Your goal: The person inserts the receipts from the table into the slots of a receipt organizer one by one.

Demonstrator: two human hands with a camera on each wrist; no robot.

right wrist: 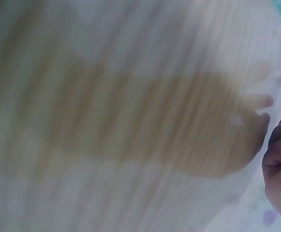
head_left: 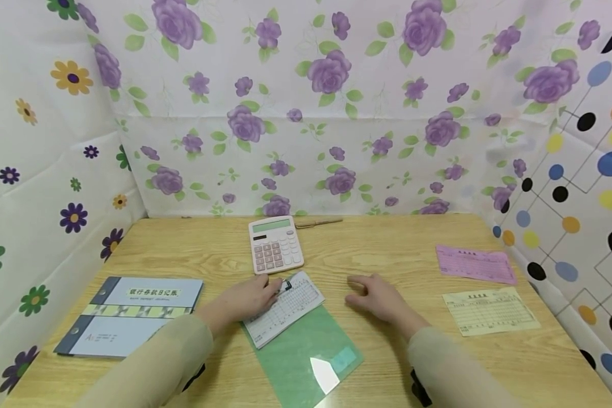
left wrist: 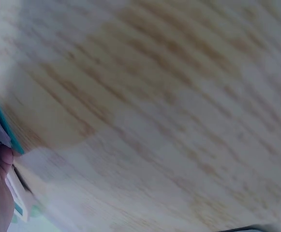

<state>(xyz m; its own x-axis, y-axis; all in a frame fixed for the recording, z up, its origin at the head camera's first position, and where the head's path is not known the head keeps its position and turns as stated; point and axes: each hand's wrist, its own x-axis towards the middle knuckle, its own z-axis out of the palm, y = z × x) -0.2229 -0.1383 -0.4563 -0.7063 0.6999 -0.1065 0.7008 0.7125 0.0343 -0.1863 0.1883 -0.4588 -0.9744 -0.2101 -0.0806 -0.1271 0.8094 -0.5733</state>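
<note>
In the head view, a clipped stack of printed white forms point(head_left: 290, 309) lies slanted across the top of a green translucent folder point(head_left: 296, 357). A small black binder clip point(head_left: 287, 284) sits on the stack's upper edge. My left hand point(head_left: 247, 300) grips the stack's upper left edge beside the clip; part of that edge is hidden under the fingers. The left wrist view shows only fingertips point(left wrist: 6, 160) at the edge of the stack and folder. Right of the stack, my right hand point(head_left: 379, 300) holds nothing, its fingers loosely bent just over the wooden table.
A white and pink calculator point(head_left: 275, 243) lies behind the stack, with a thin brown pen-like stick point(head_left: 318, 223) beside it. A blue account book point(head_left: 132, 314) is at the left. Pink point(head_left: 474, 264) and yellow slips point(head_left: 489, 311) lie at the right. Patterned cloths surround the wooden table point(head_left: 387, 243).
</note>
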